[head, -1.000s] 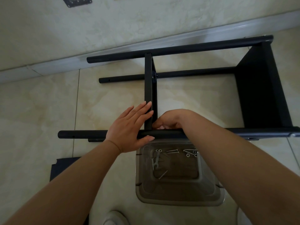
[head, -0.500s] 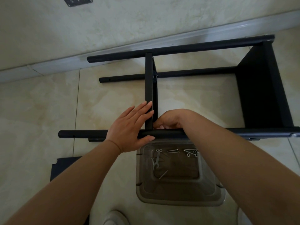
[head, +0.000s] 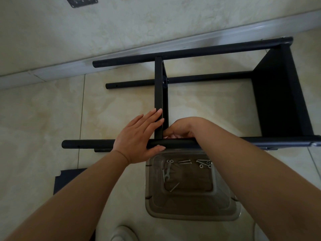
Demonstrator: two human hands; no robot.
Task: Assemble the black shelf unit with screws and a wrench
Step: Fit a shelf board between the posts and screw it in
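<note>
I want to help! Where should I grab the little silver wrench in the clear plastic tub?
Pinch the small silver wrench by its thin middle shaft, reaching straight down from above: it lies flat on the floor of the clear plastic tub, whose open top faces up, and screws lie close by.

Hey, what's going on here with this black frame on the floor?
A person is putting together a black shelf frame lying on its side on the tiled floor. The left hand lies flat across the near tube and the middle panel, steadying them. The right hand is curled at the joint behind the tube; what it holds is hidden. Screws and a wrench sit in a clear tub below.
</note>
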